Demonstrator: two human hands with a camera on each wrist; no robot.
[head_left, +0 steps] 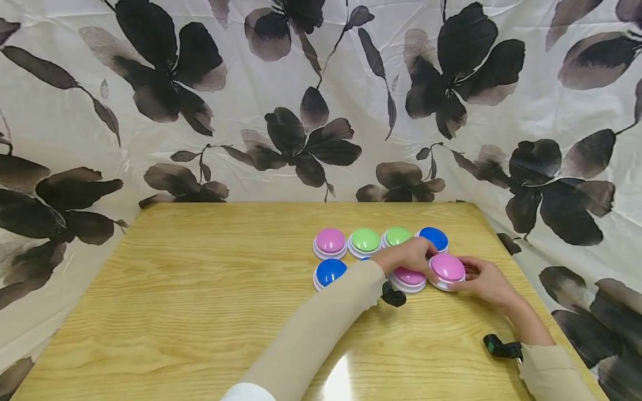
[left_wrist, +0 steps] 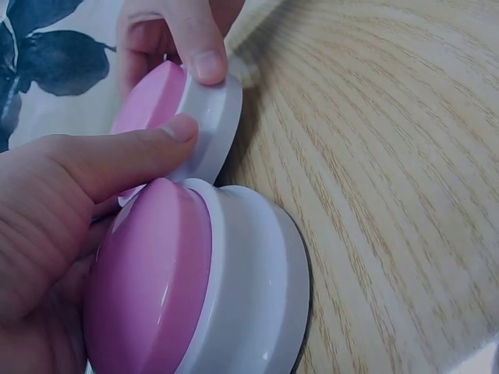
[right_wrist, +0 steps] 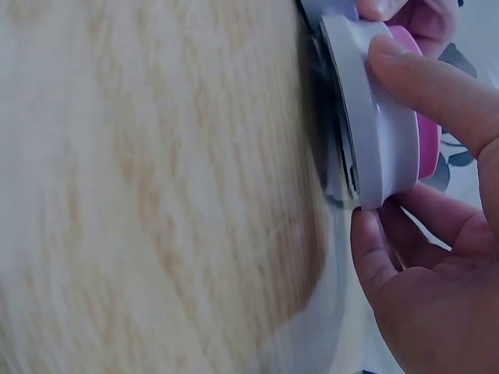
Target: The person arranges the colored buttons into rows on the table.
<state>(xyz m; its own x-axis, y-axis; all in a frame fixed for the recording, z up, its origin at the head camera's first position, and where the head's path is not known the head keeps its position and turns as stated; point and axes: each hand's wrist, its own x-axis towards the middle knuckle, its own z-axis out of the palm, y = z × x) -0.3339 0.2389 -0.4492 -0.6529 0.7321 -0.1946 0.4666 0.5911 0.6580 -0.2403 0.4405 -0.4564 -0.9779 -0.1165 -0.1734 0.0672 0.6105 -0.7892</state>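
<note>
A pink push button [head_left: 448, 267] with a white round base is at the right end of the front row, between my two hands. My right hand [head_left: 486, 283] grips its right side, thumb on the white base and fingertips at the base's lower edge in the right wrist view. From the other side my left hand [head_left: 412, 257] holds the same button, its thumb [left_wrist: 148, 152] lying on the white rim. In the right wrist view a gap shows under the base [right_wrist: 374, 117]. Just left of it sits a second pink button [left_wrist: 156, 288], beneath my left hand.
Behind stands a row of a pink button [head_left: 330, 241], two green buttons [head_left: 365, 239] and a blue button [head_left: 433, 238]. A blue button [head_left: 330, 271] is front left; another beside it is mostly hidden by my left sleeve [head_left: 321, 323]. Floral cloth [head_left: 301, 184] hangs behind the wooden table [head_left: 200, 289].
</note>
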